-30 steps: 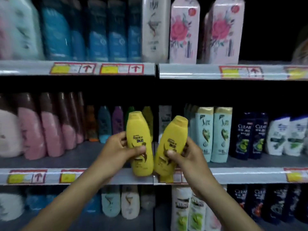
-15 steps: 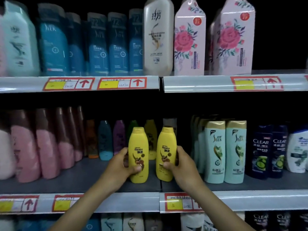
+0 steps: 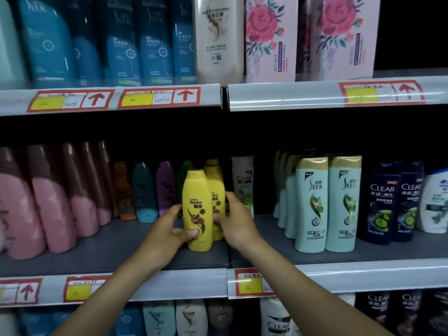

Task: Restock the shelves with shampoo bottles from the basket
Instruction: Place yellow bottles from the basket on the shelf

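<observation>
The left hand (image 3: 169, 229) grasps the near yellow bottle (image 3: 196, 214) standing on the middle shelf (image 3: 109, 251); the right hand (image 3: 236, 224) grasps the one just behind (image 3: 217, 202). Pushing deeper could topple the rear bottles.

Upright yellow bottles (image 3: 197, 209) (Rejoice) on shelf (image 3: 101, 253)

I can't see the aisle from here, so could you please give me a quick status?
Left hand grips front yellow bottle, upright on middle shelf. Right hand holds second yellow bottle behind it. Nothing blocking.
</observation>
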Demonstrator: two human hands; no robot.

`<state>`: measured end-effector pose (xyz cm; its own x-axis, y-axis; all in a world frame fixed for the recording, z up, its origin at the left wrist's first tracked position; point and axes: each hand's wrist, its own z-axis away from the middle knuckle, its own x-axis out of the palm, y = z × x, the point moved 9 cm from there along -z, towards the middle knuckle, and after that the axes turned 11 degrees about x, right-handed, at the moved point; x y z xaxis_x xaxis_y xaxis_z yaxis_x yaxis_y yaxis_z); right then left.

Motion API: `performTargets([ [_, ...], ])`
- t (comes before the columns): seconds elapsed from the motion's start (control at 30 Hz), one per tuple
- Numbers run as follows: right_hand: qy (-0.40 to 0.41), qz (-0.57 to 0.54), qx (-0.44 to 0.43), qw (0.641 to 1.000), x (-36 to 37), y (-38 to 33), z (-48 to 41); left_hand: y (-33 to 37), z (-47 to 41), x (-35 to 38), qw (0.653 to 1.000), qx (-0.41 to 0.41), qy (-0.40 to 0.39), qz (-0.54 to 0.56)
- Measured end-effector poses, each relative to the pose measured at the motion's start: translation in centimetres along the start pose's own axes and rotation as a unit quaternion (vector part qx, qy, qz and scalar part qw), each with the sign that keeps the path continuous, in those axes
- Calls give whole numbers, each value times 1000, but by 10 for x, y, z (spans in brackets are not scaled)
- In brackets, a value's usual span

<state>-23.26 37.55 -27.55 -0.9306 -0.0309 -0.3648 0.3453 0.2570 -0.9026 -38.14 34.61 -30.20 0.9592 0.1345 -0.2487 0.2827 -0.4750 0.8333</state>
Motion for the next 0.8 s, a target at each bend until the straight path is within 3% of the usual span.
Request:
performTargets([
  [0.13, -76, -68, 18, 995, 4, 6, 8, 2, -3, 7, 1000, 7, -23, 1],
  [0.3, -76, 30, -6, 997, 17, 6, 15, 2, -10, 19, 1000, 8, -30, -1],
  [0.43, -64, 20, -10, 998, 13, 7, 8, -1, -14, 25, 1000, -10, 0, -7],
  [0.63, -119, -47, 8, 992, 14, 20, -7, -3, -20, 30, 996, -10, 57, -66],
  [0.8, -139, -33, 12, 990, 19, 24, -15, -2, -22, 30, 992, 5, 74, -101],
])
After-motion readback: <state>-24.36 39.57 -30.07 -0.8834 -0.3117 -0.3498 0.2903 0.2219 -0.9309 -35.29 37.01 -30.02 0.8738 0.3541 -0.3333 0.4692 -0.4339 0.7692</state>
